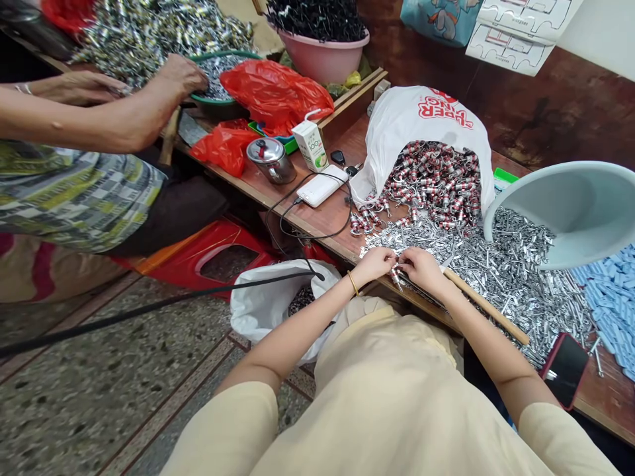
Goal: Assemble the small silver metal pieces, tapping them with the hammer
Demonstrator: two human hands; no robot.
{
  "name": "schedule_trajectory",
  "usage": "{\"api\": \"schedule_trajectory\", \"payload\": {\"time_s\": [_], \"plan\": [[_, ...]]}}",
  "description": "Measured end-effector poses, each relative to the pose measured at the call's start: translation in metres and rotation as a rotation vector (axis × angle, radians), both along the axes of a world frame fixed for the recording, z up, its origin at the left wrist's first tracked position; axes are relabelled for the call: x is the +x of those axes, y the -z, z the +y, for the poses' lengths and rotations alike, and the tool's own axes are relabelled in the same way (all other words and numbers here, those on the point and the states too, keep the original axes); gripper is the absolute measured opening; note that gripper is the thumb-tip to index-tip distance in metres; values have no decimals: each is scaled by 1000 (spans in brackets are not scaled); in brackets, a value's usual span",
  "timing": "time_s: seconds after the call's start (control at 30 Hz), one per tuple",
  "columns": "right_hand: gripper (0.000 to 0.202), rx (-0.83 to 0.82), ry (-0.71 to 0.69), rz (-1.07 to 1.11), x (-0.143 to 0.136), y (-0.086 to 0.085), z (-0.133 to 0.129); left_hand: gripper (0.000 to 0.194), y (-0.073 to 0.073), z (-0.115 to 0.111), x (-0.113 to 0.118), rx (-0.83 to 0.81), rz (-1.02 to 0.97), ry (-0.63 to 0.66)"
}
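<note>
Left hand (378, 263) and right hand (421, 270), fingertips nearly together, pinched a small red-and-silver metal fitting (396, 278) between them at the brown wooden tabletop (331, 229)'s front edge. Light, opposed fingertip pressure, kept over the loose silver metal parts (520, 294), seemed advisable. Beyond, a white plastic bag (389, 129) spilled red-banded fittings (431, 182).

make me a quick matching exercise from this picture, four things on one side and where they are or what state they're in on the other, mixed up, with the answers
Things
1. small metal piece
2. white bag with red lettering
3. grey tub
4. phone

Places and states
A. tipped over, near the blue strips
B. dark screen, at the table edge
C. between the left hand and right hand
D. open, red-banded pieces at its mouth

Pairs: 1-C, 2-D, 3-A, 4-B
</note>
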State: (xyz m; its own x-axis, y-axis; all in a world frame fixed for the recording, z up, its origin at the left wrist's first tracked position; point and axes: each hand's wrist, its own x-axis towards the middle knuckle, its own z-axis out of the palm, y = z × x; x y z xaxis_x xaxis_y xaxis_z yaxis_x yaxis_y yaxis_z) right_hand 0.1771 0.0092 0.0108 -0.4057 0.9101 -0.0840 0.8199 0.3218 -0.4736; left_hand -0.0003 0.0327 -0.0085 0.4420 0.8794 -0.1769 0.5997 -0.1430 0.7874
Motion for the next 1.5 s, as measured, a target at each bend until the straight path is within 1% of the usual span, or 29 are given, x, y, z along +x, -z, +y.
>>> {"api": "schedule_trajectory", "payload": {"time_s": [0.4, 0.63, 0.97, 1.5], "plan": [[11, -97, 74, -175, -12, -18, 3, 23, 1, -1, 0, -27, 0, -9], [10, -116, 73, -197, -13, -24, 4, 23, 1, -1, 0, -18, 9, -8], [8, -70, 85, -204, -13, -14, 0, 25, 3, 0, 0, -6, -2, 3], [13, -32, 101, -154, -11, -8, -5, 26, 8, 0, -1, 7, -18, -1]]}}
